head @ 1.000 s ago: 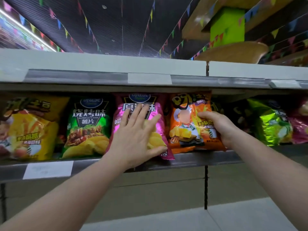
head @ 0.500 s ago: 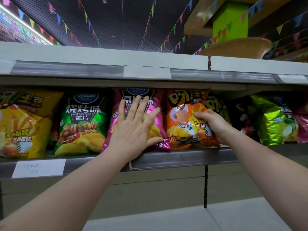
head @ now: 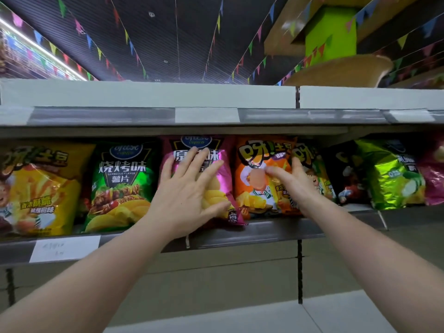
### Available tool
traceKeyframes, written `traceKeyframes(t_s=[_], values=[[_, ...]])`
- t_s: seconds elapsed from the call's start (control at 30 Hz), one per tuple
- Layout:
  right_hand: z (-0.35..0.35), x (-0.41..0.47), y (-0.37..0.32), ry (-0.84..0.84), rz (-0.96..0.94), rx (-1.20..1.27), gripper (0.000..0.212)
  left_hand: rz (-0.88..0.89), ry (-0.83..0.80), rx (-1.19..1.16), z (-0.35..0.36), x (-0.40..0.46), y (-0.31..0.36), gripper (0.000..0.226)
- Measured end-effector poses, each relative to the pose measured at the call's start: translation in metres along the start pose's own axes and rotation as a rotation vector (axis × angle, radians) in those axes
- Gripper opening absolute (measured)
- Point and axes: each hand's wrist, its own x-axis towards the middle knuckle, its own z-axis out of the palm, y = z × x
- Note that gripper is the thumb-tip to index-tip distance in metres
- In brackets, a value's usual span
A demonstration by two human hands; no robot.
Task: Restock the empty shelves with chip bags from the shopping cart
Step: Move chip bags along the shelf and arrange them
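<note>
I am pressing my left hand [head: 189, 191] flat against the pink chip bag [head: 216, 179], fingers straight and spread, holding nothing, just as it was a second ago. What is changing is my right hand [head: 292, 181]: a moment back it was curled round the right edge of the orange chip bag [head: 252, 174], and now I am letting go, with the fingers lying loosely across the bag's front and the thumb lifted, gripping nothing. The orange bag is now standing upright on the shelf [head: 264, 233], just right of the pink one and touching it, with another orange-and-green bag [head: 310, 162] tucked behind my hand. To my judgement this bag is as good as placed, and I am only nudging the pair level. The green barbecue bag [head: 122, 183] and the yellow bag [head: 40, 186] are sitting to the left; the shopping cart is out of view.
</note>
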Motion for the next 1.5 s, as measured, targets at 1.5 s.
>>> traceKeyframes(t_s=[1.5], values=[[-0.010,-0.027,0.005,-0.063,-0.004,-0.184,0.068,-0.308,-0.084,-0.317,0.003,-0.026,0.009,0.102]])
